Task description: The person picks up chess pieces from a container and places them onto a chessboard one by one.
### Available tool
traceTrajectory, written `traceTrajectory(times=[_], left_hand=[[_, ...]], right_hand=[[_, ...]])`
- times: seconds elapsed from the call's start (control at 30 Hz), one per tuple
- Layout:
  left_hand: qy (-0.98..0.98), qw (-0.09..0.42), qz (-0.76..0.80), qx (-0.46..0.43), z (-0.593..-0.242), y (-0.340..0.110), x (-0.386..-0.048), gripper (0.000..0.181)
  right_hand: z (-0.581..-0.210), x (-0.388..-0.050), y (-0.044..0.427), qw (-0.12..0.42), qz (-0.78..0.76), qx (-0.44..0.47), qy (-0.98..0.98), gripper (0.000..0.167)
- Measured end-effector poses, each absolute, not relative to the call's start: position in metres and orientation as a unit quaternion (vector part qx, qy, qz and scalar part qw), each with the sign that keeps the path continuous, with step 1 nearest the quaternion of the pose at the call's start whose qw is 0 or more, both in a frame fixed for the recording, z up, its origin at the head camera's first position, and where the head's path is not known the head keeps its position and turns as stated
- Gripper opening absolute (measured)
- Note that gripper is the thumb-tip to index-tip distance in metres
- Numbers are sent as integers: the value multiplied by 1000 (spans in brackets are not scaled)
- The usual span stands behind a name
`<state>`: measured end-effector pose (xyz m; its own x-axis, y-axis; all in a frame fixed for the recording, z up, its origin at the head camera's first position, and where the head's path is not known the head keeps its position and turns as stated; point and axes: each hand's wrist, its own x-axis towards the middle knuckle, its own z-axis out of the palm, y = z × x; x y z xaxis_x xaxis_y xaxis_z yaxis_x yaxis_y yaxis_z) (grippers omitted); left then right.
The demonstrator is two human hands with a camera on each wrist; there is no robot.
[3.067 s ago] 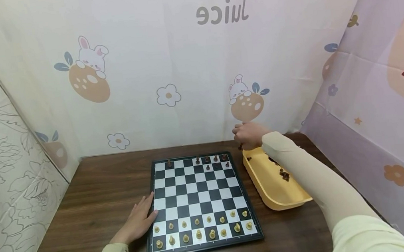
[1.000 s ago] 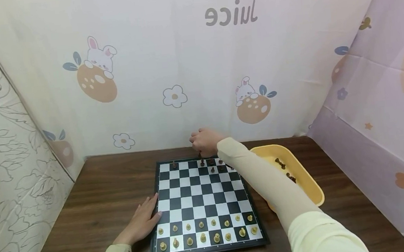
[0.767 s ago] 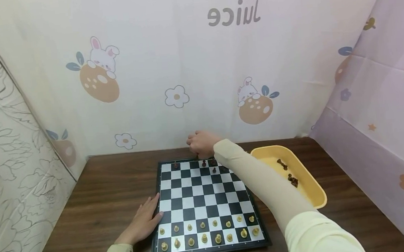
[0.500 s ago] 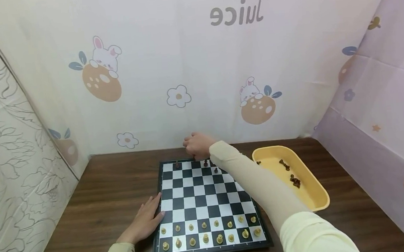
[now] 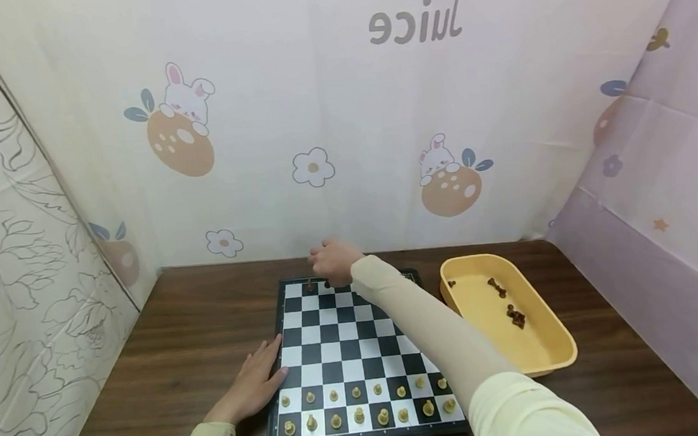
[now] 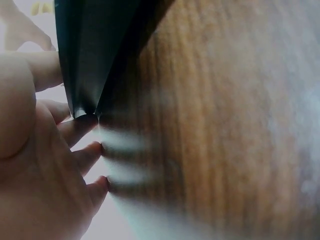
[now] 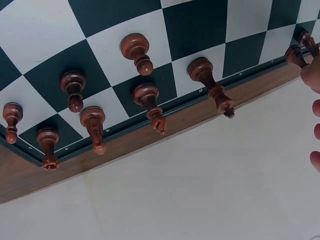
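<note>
My left hand (image 5: 246, 390) lies with extended fingers against the left edge of the magnetic-looking chessboard (image 5: 329, 351). At the board's far edge my right hand (image 5: 336, 264) pinches a dark brown chess piece (image 7: 295, 56); its top is hidden by the fingers, so I cannot tell its kind. Another dark piece (image 5: 309, 286) stands on the far row just left of it. In the right wrist view a king (image 7: 212, 87), a bishop (image 7: 149, 106), a knight (image 7: 93, 129), a rook (image 7: 48, 147) and pawns (image 7: 74, 90) stand in brown. Pale pieces (image 5: 359, 415) fill the two near rows.
A yellow tray (image 5: 537, 347) right of the board holds several loose dark chess pieces (image 5: 516, 317). Wooden tabletop (image 5: 169, 372) surrounds the board. A printed curtain (image 5: 370, 105) hangs behind the table's far edge.
From beside the tray my right hand has come left along the board's far edge with the chess piece and is now lower, near the far row. My left hand stays at the board's edge.
</note>
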<state>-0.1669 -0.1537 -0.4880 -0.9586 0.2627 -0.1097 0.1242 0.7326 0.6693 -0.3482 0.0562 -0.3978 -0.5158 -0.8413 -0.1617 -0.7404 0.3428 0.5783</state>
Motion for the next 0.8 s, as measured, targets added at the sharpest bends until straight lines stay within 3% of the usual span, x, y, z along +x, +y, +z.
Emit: traceTrajectory(times=[0.53,0.8], left_hand=[[923,96,358,98,-492,-152,-165,62],[923,95,359,97,-490,-152,-169,62]], right_hand=[[-418,-350,54,88,-340,489,-799,17],[-404,-353,62,86,-321,485,-809,15]])
